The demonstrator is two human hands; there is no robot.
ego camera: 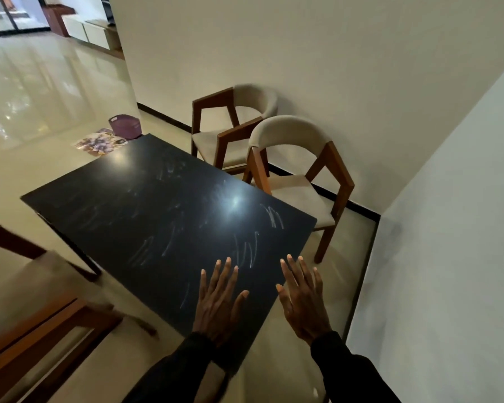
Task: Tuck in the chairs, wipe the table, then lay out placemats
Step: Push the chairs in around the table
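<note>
At near corner of table (157,205): left hand (218,301), right hand (301,298) palms-down, fingers spread, grip empty; contact unclear.

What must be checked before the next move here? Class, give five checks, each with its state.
Hands free: left hand and right hand open, empty: ok.
Chairs tucked: near chair and far chair stand away from the table: not ok.
Table wiped: white streaks show: not ok.
Something to wipe with: nothing in view: cannot tell.
Placemats laid: placemats lie on the floor by the purple basket: not ok.
</note>
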